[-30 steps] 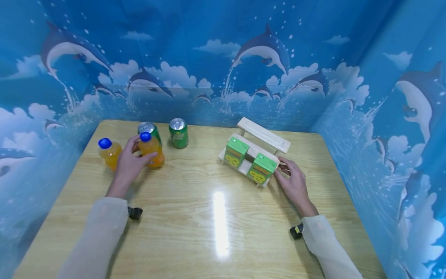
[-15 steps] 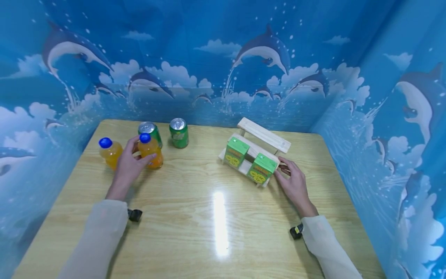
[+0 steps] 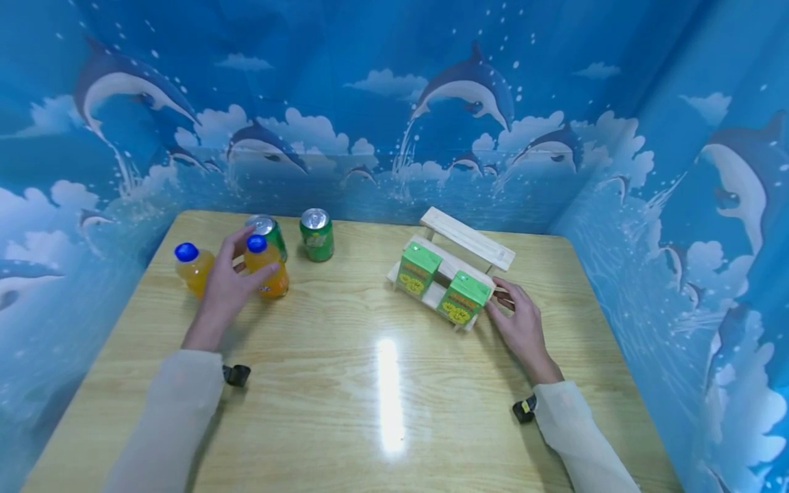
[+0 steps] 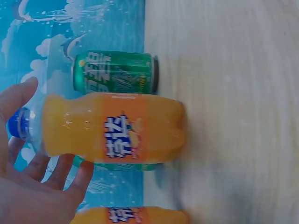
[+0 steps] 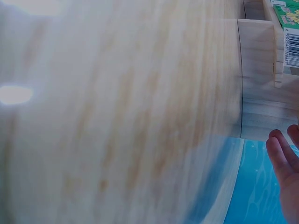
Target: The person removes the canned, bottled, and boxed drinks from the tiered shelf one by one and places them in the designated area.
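My left hand (image 3: 227, 284) is spread around the near side of an orange soda bottle (image 3: 269, 270) with a blue cap. In the left wrist view this bottle (image 4: 117, 128) stands upright on the table, the thumb held off it and the other fingers straight by its neck and side. Left of that hand is a second orange soda bottle (image 3: 196, 270), partly hidden. My right hand (image 3: 518, 323) rests its fingertips against the right end of a light wooden two-step rack (image 3: 468, 239). Two green drink cartons (image 3: 416, 268) stand on the rack's lower step.
Behind the nearer bottle stands a green soda can (image 3: 271, 231), partly covered. Another green can (image 3: 317, 236) is just right of it. The wooden table (image 3: 345, 383) meets a blue dolphin-print curtain (image 3: 370, 82) at the back and sides.
My left hand's fingers have loosened and spread from the bottle, the index finger lifting. The bottle has shifted very slightly left. My right hand and the rack have stayed put.
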The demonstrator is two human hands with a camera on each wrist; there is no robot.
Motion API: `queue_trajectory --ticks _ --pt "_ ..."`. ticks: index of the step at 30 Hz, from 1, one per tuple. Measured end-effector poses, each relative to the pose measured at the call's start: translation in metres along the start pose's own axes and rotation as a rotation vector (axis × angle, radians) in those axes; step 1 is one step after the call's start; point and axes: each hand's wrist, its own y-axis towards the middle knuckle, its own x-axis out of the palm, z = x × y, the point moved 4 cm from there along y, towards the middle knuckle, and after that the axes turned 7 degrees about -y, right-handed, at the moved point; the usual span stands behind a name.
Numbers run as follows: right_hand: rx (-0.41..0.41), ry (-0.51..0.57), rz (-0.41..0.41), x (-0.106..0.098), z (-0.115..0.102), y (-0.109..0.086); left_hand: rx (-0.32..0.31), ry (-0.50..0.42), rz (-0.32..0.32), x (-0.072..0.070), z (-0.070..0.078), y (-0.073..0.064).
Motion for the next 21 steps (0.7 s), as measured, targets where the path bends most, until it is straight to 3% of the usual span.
queue_trajectory --ticks 10,21 --pt "-0.007 0.010 -0.001 0.000 0.001 0.000 0.098 0.029 0.014 -0.002 0.029 0.007" --pt "-0.011 0.008 -0.005 0.000 0.001 0.000 0.233 0.164 -0.003 0.004 0.068 0.010"
